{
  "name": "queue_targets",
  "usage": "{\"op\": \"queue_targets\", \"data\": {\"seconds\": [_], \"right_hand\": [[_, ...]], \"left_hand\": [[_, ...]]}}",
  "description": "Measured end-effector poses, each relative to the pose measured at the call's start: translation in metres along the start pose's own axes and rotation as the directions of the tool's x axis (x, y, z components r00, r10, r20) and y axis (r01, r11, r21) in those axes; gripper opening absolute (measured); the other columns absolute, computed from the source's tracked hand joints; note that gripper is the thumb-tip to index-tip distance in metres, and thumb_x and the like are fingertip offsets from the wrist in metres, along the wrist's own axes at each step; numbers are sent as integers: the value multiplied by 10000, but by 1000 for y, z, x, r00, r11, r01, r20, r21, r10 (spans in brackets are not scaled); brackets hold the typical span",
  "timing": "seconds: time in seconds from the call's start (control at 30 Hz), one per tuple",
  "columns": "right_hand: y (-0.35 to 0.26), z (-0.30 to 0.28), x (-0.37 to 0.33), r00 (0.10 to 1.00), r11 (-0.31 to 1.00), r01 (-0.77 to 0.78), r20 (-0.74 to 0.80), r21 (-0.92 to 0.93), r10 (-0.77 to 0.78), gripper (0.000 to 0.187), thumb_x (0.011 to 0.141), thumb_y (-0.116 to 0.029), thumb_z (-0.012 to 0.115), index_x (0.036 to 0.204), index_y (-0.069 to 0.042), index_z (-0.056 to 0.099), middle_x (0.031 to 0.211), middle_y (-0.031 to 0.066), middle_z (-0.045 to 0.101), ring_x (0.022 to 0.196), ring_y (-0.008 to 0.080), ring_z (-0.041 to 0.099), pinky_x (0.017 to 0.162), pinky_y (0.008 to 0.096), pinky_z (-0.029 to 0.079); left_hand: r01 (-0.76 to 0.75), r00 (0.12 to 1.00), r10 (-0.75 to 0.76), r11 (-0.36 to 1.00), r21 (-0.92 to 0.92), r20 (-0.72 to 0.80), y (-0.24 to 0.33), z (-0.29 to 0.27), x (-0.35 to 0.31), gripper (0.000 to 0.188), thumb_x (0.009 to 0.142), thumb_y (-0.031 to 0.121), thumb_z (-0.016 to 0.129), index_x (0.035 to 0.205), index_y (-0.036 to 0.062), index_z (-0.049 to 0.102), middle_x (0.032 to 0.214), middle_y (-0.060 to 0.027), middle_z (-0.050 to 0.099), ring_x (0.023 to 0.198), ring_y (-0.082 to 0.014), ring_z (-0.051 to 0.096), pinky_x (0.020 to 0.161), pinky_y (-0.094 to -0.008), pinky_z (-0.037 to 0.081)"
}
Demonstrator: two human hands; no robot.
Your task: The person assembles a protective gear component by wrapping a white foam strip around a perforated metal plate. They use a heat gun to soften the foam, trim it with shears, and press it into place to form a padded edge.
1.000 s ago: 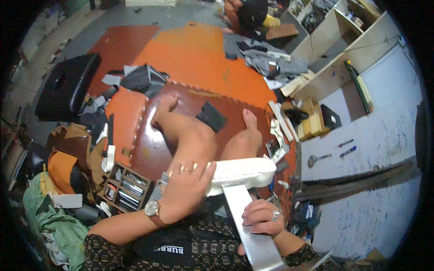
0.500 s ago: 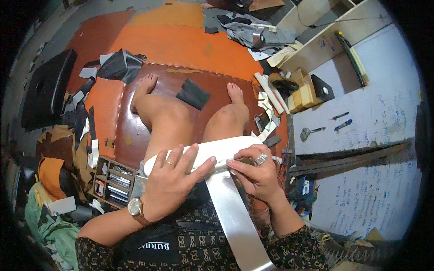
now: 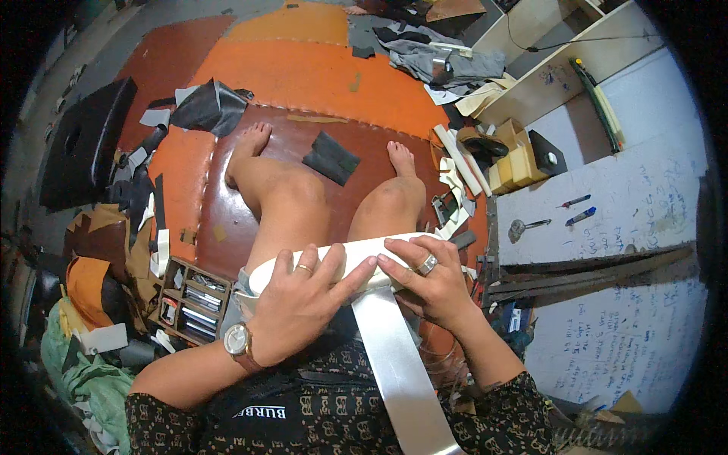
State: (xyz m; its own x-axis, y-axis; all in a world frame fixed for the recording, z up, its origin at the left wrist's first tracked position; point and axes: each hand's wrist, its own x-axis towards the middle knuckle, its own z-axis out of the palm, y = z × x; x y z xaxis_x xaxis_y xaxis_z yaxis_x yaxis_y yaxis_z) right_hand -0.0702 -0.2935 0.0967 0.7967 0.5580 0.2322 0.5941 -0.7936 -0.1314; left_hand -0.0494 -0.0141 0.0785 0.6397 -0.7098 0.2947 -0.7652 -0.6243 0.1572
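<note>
Left hand (image 3: 303, 299) and right hand (image 3: 425, 280) press flat, fingers spread, on a white strip (image 3: 341, 258) across the knees. Leather scraps (image 3: 331, 157) crowd the mat's (image 3: 318, 72) edges.

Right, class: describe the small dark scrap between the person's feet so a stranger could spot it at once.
Start at the dark red-brown leather mat under the person's bare legs. Between the two feet lies a black scrap, roughly rectangular and flat. It lies alone there, with nothing on it.

Bright, sharp centre; dark fisheye rim
</note>
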Motion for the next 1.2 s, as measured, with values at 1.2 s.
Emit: {"op": "queue_targets", "data": {"seconds": [1.2], "right_hand": [[9,37,-22,951,993,110,-285,-43,-118,336,833,-292,848,1153,-389,816,1359,-54,755,1187,222,640,990,400,456]], "left_hand": [[-116,993,116,993,-21,-19,-12,4,-8,535,1041,254,558,1565,358,572,1391,-201,604,1185,-397,627,910,-495,532]]}}
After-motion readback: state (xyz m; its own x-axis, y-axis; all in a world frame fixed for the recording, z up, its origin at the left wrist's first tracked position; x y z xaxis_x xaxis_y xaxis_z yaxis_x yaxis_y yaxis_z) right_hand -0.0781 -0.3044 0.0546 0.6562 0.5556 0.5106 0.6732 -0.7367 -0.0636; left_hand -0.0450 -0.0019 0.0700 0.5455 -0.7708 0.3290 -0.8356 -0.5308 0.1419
